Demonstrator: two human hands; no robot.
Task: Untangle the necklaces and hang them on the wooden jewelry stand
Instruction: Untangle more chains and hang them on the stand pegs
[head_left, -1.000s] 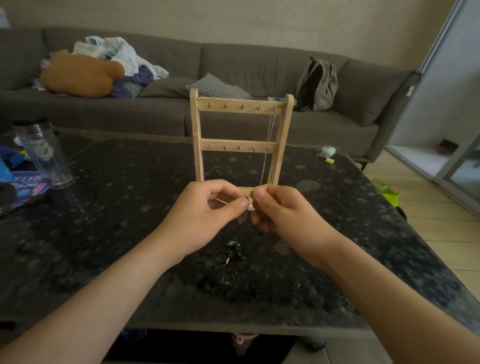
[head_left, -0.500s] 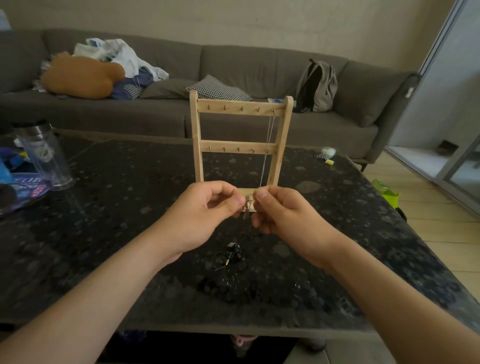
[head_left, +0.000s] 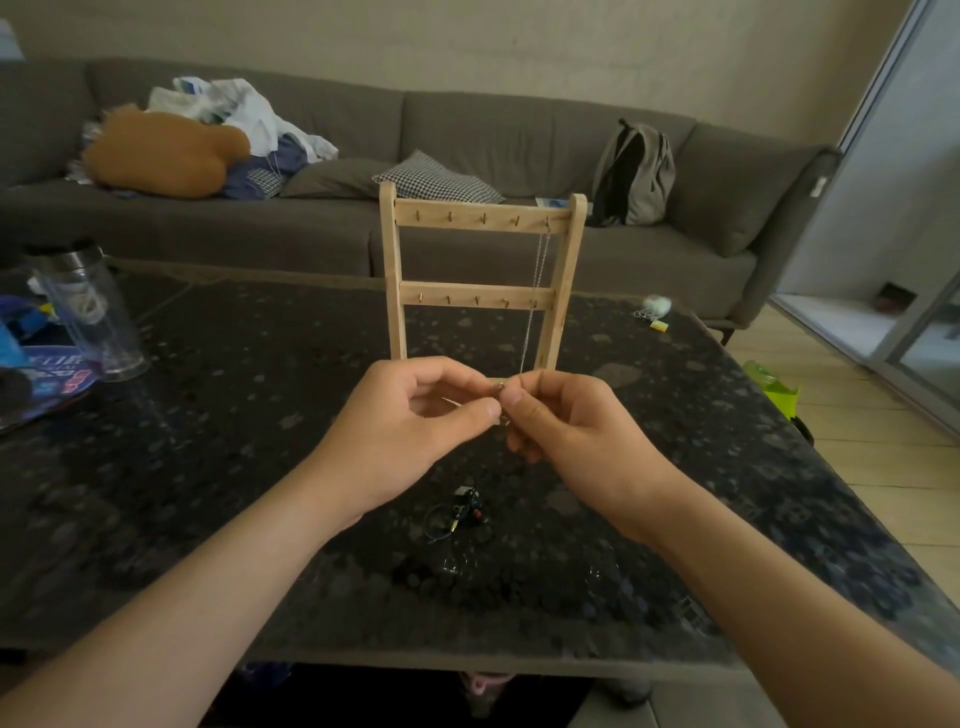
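Note:
The wooden jewelry stand (head_left: 480, 218) stands upright mid-table, with two rails of small hooks. A thin silver chain necklace (head_left: 535, 301) hangs from the rightmost top hook, down the right post. Just in front of the stand's base, my left hand (head_left: 410, 431) and my right hand (head_left: 566, 431) meet fingertip to fingertip, both pinching a small necklace piece (head_left: 500, 397) between thumb and forefinger. A dark tangle of necklaces (head_left: 462, 514) lies on the table below my hands.
The dark speckled table (head_left: 234, 415) holds a clear tumbler (head_left: 85, 312) and blue packaging at the left, plus small white and yellow items (head_left: 655, 310) at the far right. A grey sofa with pillows, clothes and a backpack (head_left: 634, 174) sits behind.
My hands have stayed in place before the stand. The fingertips shifted slightly as they work the small piece; the hanging chain is unchanged.

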